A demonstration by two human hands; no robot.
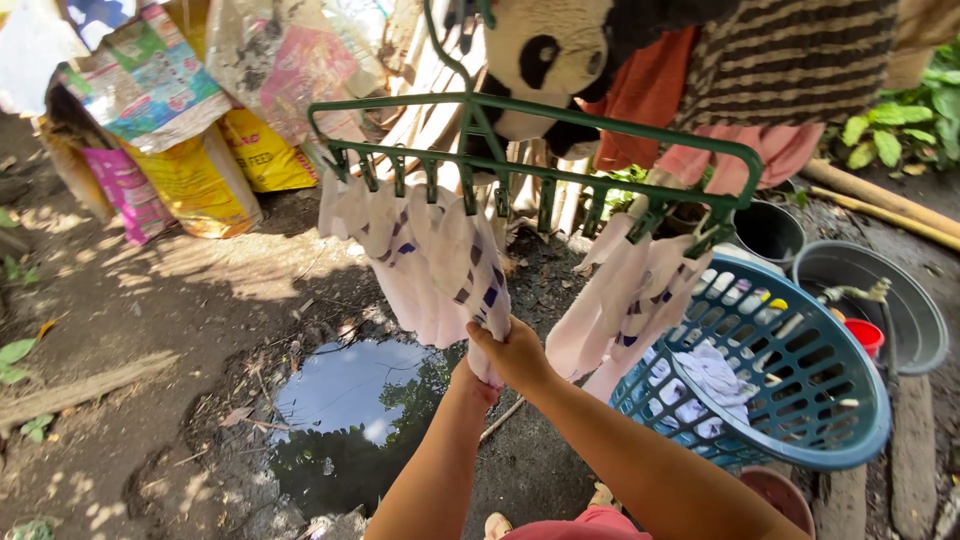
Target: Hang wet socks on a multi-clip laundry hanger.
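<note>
Head view: both hands at hanging laundry.
Right hand (515, 352) reaches up, fingers clenched around the white cloth (440, 265) pegged to the green clip hanger (560, 150); left hand (470, 382) sits behind it, grip hidden. Blue basket (860, 420) stands right.

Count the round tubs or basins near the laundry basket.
3: a dark bucket behind the blue basket, a grey basin to its right, a brown tub below. More may be hidden.

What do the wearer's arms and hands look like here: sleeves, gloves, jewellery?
Both forearms are bare, no sleeves in view. The right hand shows no glove, ring or watch. The left hand is mostly hidden behind it; its wrist looks bare too. Pink-red clothing shows at the bottom edge.
</note>
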